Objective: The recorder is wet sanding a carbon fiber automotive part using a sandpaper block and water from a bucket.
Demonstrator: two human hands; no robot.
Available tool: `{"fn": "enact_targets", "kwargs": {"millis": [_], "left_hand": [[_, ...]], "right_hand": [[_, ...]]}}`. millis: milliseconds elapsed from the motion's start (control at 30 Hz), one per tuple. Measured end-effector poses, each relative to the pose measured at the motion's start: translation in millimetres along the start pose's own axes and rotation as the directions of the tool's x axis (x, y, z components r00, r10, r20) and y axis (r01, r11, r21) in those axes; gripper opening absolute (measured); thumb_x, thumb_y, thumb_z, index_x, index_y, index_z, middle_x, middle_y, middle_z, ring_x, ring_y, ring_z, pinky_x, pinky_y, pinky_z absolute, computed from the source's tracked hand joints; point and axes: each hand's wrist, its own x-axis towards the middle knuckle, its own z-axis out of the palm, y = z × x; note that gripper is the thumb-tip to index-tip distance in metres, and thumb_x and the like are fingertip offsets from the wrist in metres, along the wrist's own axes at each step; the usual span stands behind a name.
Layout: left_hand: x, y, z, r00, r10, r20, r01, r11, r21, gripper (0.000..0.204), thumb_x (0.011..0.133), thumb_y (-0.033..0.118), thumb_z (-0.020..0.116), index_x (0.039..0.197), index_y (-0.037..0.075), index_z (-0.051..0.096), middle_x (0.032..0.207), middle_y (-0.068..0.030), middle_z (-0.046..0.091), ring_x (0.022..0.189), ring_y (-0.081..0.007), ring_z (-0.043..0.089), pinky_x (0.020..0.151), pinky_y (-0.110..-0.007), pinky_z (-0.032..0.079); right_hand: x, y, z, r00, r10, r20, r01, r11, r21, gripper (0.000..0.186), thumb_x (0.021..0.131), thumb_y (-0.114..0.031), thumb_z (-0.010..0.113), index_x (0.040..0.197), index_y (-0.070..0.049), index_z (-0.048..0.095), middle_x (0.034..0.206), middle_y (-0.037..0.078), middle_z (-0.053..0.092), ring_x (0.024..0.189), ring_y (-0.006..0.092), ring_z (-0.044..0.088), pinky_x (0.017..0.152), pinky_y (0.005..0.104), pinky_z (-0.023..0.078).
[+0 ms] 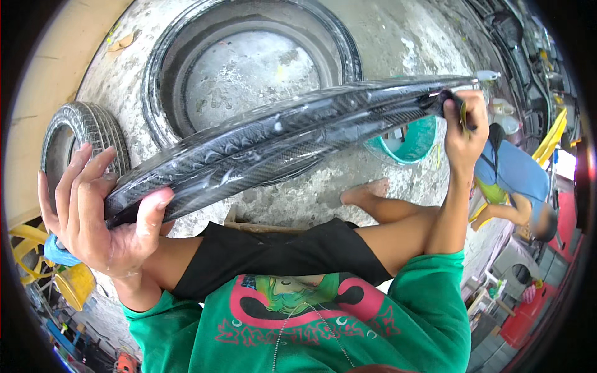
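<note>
**Long Carbon-Weave Panel Held at Both Ends**

Left hand [102, 214] clamped, thumb over, on near end of wet black panel [280, 133]. Right hand [463, 127] pinching small dark pad [451, 102] against far end. Long axis rising lower left to upper right, above concrete floor [404, 43], large tyre [249, 56] beyond.

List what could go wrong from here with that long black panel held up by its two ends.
1. The carbon-weave panel looks wet and glossy; the left hand grips only its end, so it might slip.
2. The right hand also pinches a small dark pad at the far tip, leaving little hold there.
3. A drop could land on the concrete floor or tyres.
</note>
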Motion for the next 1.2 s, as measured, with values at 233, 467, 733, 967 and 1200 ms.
{"fn": "enact_targets", "kwargs": {"millis": [233, 467, 733, 967, 1200], "left_hand": [[-18.3, -20.1, -2.1, 1.000, -0.005, 0.024, 0.006, 1.000, -0.014, 0.044, 0.085, 0.045, 0.073, 0.091, 0.002, 0.069, 0.103, -0.0081, 0.075, 0.111, -0.0291, 0.068, 0.115, -0.050, 0.031], [-0.5, -3.7, 1.7, 1.000, -0.003, 0.013, 0.003, 1.000, -0.014, 0.056, 0.078, 0.060, 0.076, 0.079, 0.006, 0.062, 0.096, -0.0037, 0.075, 0.106, -0.0269, 0.070, 0.112, -0.049, 0.032], [-17.6, -30.2, 4.6, 1.000, 0.011, 0.009, -0.011, 1.000, 0.012, 0.052, 0.082, 0.057, 0.074, 0.089, 0.006, 0.069, 0.100, -0.0053, 0.076, 0.108, -0.0272, 0.070, 0.115, -0.048, 0.029], [3.2, -6.8, 6.2, 0.999, 0.032, 0.031, -0.032, 0.999, 0.003, 0.050, 0.078, 0.055, 0.077, 0.088, 0.007, 0.070, 0.098, -0.0041, 0.076, 0.106, -0.0260, 0.070, 0.114, -0.048, 0.031], [-6.9, -18.6, 6.7, 0.999, 0.010, -0.033, -0.011, 1.000, -0.022, 0.048, 0.079, 0.053, 0.078, 0.085, 0.007, 0.069, 0.096, -0.0037, 0.076, 0.106, -0.0256, 0.071, 0.115, -0.047, 0.029]], "right_hand": [[13.2, -50.1, 29.8, 0.953, -0.298, 0.050, 0.291, 0.950, 0.111, 0.033, 0.068, 0.004, 0.079, 0.098, -0.007, 0.070, 0.098, 0.009, 0.067, 0.091, 0.0237, 0.063, 0.084, 0.0352, 0.045], [0.8, -5.0, 5.1, 0.969, -0.124, -0.214, 0.145, 0.986, 0.085, 0.020, 0.079, 0.006, 0.075, 0.093, -0.005, 0.069, 0.095, 0.009, 0.067, 0.089, 0.0227, 0.062, 0.085, 0.0333, 0.048], [15.4, -57.4, 51.8, 0.934, -0.358, -0.006, 0.355, 0.922, 0.158, 0.038, 0.058, -0.016, 0.086, 0.093, -0.014, 0.073, 0.094, 0.002, 0.067, 0.086, 0.0219, 0.062, 0.081, 0.0350, 0.040], [4.3, -29.4, 27.9, 0.974, -0.223, -0.026, 0.225, 0.965, 0.136, 0.030, 0.067, -0.002, 0.083, 0.095, -0.005, 0.071, 0.094, 0.008, 0.069, 0.084, 0.0228, 0.062, 0.077, 0.0336, 0.048], [7.4, -5.9, 19.0, 0.992, -0.126, -0.015, 0.126, 0.981, 0.149, 0.020, 0.075, 0.004, 0.081, 0.089, -0.004, 0.068, 0.089, 0.006, 0.066, 0.083, 0.0219, 0.062, 0.076, 0.0321, 0.048]]}}
